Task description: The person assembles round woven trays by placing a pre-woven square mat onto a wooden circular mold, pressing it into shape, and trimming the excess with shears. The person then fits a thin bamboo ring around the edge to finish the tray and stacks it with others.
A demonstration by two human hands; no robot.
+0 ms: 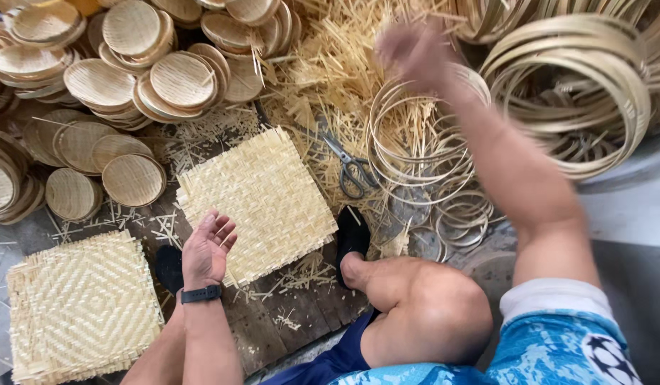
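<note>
The right hand (414,53), blurred, grip unclear, reaches among bamboo rings (419,146); the left hand (207,249) rests open on the square woven mat (258,196) nearer the body

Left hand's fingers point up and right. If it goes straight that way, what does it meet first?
The left hand is open, fingertips already at the lower-left edge of the square woven bamboo mat. It would likely slide straight onto that mat; the height gap between them is unclear.
</note>
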